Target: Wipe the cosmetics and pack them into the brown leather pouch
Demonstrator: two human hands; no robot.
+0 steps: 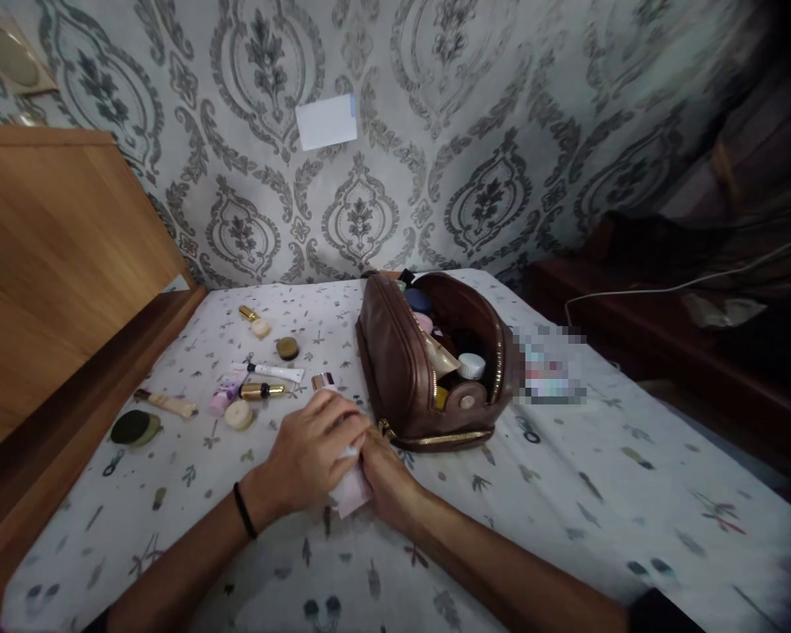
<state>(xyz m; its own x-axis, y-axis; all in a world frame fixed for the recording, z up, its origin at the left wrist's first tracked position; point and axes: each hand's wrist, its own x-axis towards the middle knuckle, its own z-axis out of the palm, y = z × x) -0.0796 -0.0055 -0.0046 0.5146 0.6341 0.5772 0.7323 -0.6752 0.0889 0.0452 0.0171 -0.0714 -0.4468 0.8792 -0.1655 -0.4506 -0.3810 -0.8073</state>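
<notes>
Both hands meet around a pale pink squeeze tube [353, 494] with a shiny copper-coloured cap [322, 381], just in front of the bag. My left hand [320, 444] lies over the tube with its fingers wrapped round it, a black band at the wrist. From the other side my right hand [386, 475] grips the same tube, its fingers partly hidden under the left ones. Right behind them stands a brown leather cosmetic bag [395, 369], unzipped. Inside it show a white-capped jar [471, 366], a beige tube [439, 354] and other items.
Left on the patterned sheet [191, 527] lie a gold tube [262, 390], a white tube [273, 373], a purple-white bottle [225, 394], small round jars [239, 414] and a dark-lidded jar [135, 428]. A wooden board [59, 237] borders the left. A white cable [665, 287] runs at right.
</notes>
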